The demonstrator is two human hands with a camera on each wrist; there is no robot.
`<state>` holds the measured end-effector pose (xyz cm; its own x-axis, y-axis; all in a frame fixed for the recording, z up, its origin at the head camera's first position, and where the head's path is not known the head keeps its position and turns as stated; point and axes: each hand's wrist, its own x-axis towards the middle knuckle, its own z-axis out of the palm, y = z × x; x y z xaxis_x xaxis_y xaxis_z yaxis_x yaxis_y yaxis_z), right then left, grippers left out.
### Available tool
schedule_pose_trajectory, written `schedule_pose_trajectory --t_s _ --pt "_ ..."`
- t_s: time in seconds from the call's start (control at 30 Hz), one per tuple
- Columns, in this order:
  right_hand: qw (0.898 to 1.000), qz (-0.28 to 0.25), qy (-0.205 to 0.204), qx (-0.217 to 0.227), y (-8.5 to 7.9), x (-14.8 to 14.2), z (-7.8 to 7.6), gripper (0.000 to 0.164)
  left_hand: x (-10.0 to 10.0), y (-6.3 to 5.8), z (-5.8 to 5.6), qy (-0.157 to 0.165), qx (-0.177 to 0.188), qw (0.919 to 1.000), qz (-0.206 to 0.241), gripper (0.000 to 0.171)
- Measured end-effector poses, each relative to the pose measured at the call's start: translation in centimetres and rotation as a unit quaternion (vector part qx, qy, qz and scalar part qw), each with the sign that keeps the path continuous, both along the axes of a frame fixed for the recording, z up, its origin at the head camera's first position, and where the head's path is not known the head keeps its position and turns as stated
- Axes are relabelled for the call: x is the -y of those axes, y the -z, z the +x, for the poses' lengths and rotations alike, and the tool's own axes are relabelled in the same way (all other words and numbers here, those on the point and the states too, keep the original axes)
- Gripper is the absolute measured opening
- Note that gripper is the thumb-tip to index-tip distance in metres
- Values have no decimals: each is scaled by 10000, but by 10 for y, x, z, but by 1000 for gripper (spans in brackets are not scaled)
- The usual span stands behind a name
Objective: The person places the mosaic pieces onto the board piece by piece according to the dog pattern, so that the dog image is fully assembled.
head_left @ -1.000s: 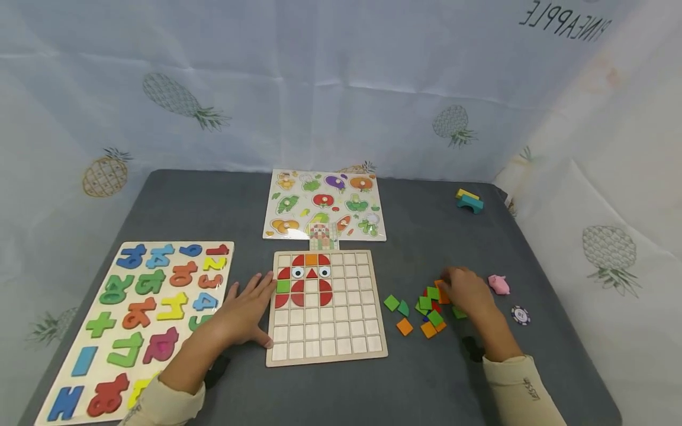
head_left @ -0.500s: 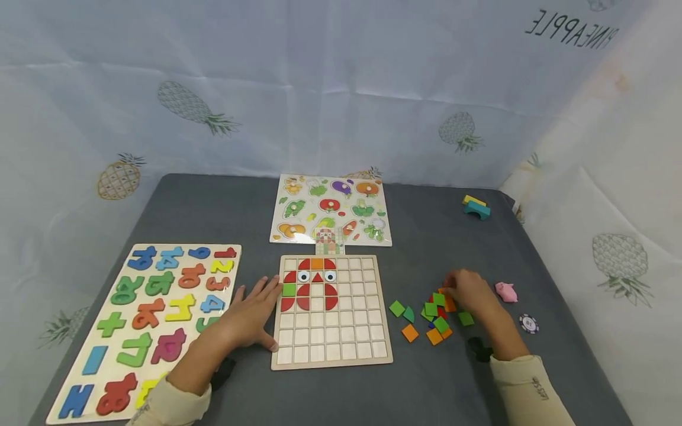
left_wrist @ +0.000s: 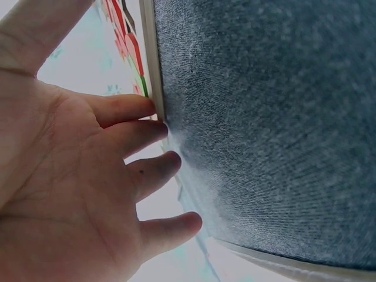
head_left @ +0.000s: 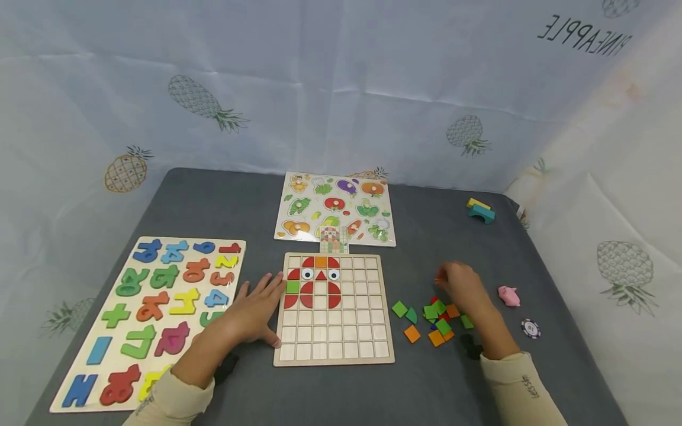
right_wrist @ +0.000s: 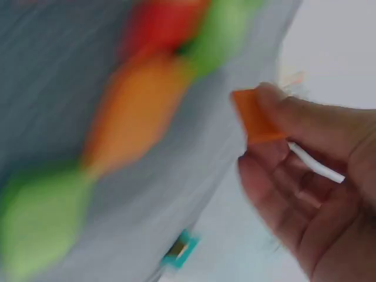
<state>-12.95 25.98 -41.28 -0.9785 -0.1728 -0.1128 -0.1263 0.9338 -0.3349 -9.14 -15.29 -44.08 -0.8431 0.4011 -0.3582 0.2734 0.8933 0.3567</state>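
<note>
My right hand (head_left: pixel 465 289) pinches a thin orange square tile (right_wrist: pixel 256 117) between thumb and fingers, raised over the table. Just below it lies a pile of loose tiles (head_left: pixel 443 327) in green, orange and red, blurred in the right wrist view. My left hand (head_left: pixel 251 316) is spread with its fingertips at the left edge of a wooden grid board (head_left: pixel 367 319). Red quarter-rounds, a red triangle, two eye tiles, an orange square and a green square (head_left: pixel 292 287) fill the board's upper left. A small pattern card (head_left: pixel 334 240) stands behind the board.
A raised number board (head_left: pixel 101 367) lies on the left, partly under my left forearm. Behind the grid is a vegetable puzzle (head_left: pixel 334 189). To the right are a pink pig (head_left: pixel 509 296), a poker chip (head_left: pixel 530 328) and a teal arch block (head_left: pixel 482 213).
My right hand has lifted an orange tile up and away from the pile. The left hand stays at the board's edge; the head view has shifted slightly.
</note>
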Motion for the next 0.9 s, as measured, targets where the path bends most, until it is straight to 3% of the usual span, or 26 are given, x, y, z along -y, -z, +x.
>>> schedule_pose_trajectory --t_s 0.13,0.27,0.4,0.6,0.9 --pt "9962 -627 -419 -435 -7 56 1 8 0 -3 0 -12 26 10000 -17 117" --pt "9870 -1196 -1073 -91 -9 119 5 7 -1 -6 1 -45 47 10000 -46 117" --pt "9784 -1218 -1655 215 -2 163 7 7 -2 -6 2 -69 43 9999 -85 117" --pt "9765 -782 -1984 298 11 193 5 4 -4 -1 2 -68 84 9998 -183 118" --pt "9753 -220 -2197 -115 20 201 8 3 -4 -4 0 -76 90 9996 -275 118"
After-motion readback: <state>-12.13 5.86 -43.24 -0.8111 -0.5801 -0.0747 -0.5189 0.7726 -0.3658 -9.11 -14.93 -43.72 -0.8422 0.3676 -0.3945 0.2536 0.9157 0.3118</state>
